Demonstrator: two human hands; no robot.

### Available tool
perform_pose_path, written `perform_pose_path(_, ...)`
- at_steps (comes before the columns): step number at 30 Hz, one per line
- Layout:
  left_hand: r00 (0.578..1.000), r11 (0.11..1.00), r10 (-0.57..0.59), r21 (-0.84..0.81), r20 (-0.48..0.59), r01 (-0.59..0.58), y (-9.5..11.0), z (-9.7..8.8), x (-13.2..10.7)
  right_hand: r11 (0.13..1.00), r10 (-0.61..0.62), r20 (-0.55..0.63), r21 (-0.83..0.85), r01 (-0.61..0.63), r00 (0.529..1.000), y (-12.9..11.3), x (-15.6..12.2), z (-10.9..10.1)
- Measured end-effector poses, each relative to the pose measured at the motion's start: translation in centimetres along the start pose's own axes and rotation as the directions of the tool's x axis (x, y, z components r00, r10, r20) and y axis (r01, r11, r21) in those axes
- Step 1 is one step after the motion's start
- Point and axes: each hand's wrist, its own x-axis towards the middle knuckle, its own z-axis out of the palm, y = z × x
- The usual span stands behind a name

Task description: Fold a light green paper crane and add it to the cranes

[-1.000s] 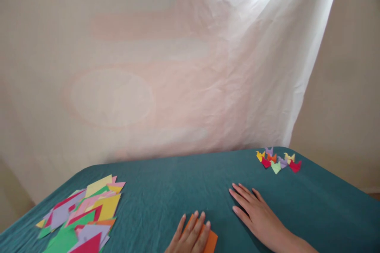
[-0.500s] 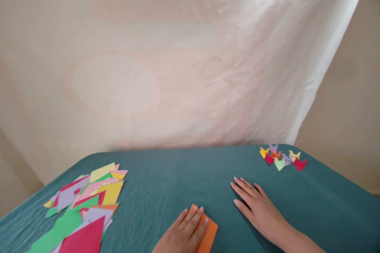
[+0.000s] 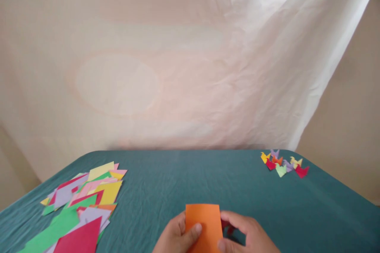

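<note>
An orange sheet of paper stands tilted up toward me at the bottom middle of the view, its lower end cut off by the frame. My left hand grips its left side, thumb across the front and the other fingers behind. At the right edge my right hand has its thumb tip on the paper's lower right side and its forefinger at the upper right edge, with the rest of the fingers curled behind. Whether the paper is folded double I cannot tell.
Loose coloured paper sheets lie in an overlapping heap on the left of the green-covered table. Several small folded paper birds sit together at the far right. A pale cloth hangs behind the table.
The orange paper, earlier flat under my left hand, is now lifted and turned upright. My right hand has come in from the right, from lying spread on the table to the paper's edge.
</note>
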Motion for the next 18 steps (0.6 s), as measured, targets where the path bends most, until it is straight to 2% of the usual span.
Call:
perform_pose_path(2,0.999,0.990,-0.036,-0.134,0.035,0.040,-0.3,0.5,0.2,0.989,0.116,0.030,0.091,-0.118,0.993,0.4,0.1,1.2)
perform_pose_path(4,0.999,0.980,-0.049,-0.192,0.020,0.052,-0.5,0.6,0.3,0.964,0.198,0.015,0.177,-0.198,0.980,1.4,0.2,1.7)
perform_pose_path(6,0.995,0.973,-0.089,-0.217,-0.038,0.079,-0.5,0.3,0.3,0.940,0.211,0.031,0.268,-0.212,0.977,2.0,0.3,1.7)
perform_pose_path(9,0.969,0.969,-0.183,-0.197,-0.164,0.150,-0.3,-0.3,0.3,0.900,0.219,0.078,0.370,-0.232,0.973,1.9,0.3,1.3)
perform_pose_path(11,0.957,0.966,-0.210,-0.190,-0.198,0.173,-0.3,-0.7,0.4,0.877,0.211,0.104,0.420,-0.235,0.972,1.6,0.3,1.3)
perform_pose_path(15,0.962,0.962,-0.240,-0.164,-0.134,0.218,-0.8,-0.4,0.4,0.835,0.189,0.135,0.498,-0.232,0.973,1.9,0.4,1.6)
perform_pose_path(18,0.962,0.961,-0.256,-0.134,-0.093,0.243,-0.9,0.1,0.2,0.847,0.229,0.142,0.459,-0.269,0.963,2.6,0.3,1.9)
